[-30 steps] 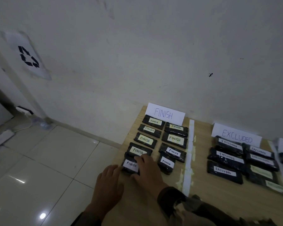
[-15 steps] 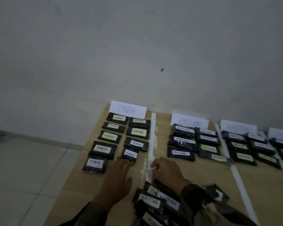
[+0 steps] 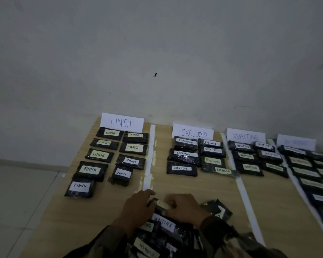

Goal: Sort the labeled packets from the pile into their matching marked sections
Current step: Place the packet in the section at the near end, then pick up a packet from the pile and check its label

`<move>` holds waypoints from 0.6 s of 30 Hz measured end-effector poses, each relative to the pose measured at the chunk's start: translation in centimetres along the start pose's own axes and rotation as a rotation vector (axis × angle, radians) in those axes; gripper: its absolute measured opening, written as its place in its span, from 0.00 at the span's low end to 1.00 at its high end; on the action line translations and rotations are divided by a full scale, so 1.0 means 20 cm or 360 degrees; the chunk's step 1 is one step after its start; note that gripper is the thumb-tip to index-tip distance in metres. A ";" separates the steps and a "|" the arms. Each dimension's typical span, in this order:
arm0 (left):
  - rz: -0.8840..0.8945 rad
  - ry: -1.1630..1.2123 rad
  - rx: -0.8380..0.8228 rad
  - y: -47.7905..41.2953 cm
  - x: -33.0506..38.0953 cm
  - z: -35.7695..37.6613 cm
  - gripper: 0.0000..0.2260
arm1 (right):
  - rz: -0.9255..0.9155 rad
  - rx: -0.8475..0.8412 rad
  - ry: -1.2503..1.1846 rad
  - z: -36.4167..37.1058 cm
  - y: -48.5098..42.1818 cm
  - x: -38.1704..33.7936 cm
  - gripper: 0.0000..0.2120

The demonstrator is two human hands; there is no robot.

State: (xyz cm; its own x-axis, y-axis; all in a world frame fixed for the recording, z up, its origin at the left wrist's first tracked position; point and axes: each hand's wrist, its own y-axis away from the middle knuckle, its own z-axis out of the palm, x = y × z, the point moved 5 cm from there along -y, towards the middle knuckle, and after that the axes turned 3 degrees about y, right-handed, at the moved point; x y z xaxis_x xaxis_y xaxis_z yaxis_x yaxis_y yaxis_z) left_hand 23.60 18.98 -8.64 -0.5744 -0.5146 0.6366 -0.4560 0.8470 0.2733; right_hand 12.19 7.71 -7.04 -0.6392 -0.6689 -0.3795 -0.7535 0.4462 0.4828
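left hand (image 3: 136,209), right hand (image 3: 185,206) pinch packet (image 3: 161,204) | pile (image 3: 162,237) beneath | tape strip (image 3: 150,164) just left | EXCLUDED packets (image 3: 181,168) ahead

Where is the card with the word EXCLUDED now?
In the head view, the EXCLUDED card stands at the far edge of the table against the wall, between the FINISH card and the WAITING card.

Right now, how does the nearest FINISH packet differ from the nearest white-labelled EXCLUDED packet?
The nearest FINISH packet lies left of the tape strip, the white-labelled EXCLUDED packet right of it. The FINISH packet's label is broad; the EXCLUDED packet's is a narrow strip. Both are dark packets with handwritten labels.
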 end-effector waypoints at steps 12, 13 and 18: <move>-0.0446 0.0740 0.0205 -0.03 0.02 -0.09 0.09 | -0.0377 0.0494 0.0021 -0.04 0.03 -0.02 0.30; -0.0463 0.0779 0.0228 -0.03 0.02 -0.10 0.09 | -0.0394 0.0499 0.0023 -0.04 0.02 -0.01 0.30; -0.0455 0.0901 0.0264 -0.05 0.02 -0.13 0.10 | -0.0430 0.0522 0.0080 -0.09 0.01 0.06 0.28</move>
State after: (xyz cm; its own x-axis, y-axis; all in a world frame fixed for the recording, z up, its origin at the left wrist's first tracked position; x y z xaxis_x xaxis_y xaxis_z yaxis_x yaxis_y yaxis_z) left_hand 25.48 18.30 -6.78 0.0109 -0.5284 0.8490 -0.6626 0.6320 0.4019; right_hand 11.53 5.98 -5.99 -0.4101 -0.8121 -0.4151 -0.9069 0.4112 0.0915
